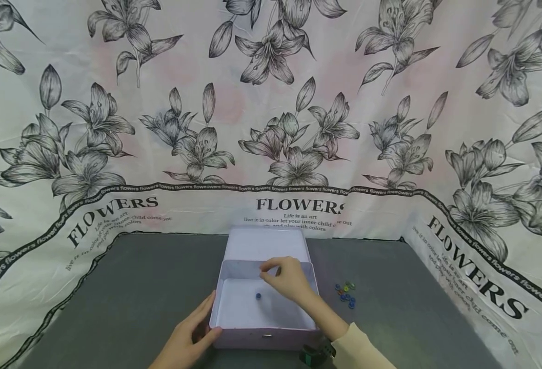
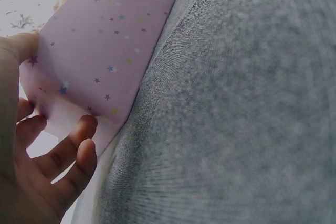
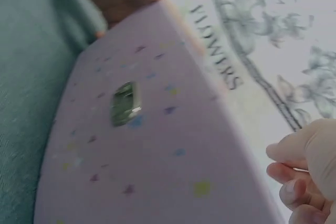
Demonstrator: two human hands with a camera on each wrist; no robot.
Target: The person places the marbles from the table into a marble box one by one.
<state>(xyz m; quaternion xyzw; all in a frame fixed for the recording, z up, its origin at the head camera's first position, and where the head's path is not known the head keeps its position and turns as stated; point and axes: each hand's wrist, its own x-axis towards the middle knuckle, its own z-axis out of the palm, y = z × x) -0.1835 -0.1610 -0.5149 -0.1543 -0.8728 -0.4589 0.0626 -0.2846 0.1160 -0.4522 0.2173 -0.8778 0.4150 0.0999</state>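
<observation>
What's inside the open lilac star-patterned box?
One small, round, dark-blue bead shows inside. The right hand covers part of the right rear; anything behind it can't be seen.

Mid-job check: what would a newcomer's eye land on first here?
First, the lily-printed backdrop, lettered FLOWERS, behind the grey table. Then the open lilac box at centre, left hand on its left side, right hand above it. Last, tiny colourful bead-like pieces right of the box, with a blue one inside it.
</observation>
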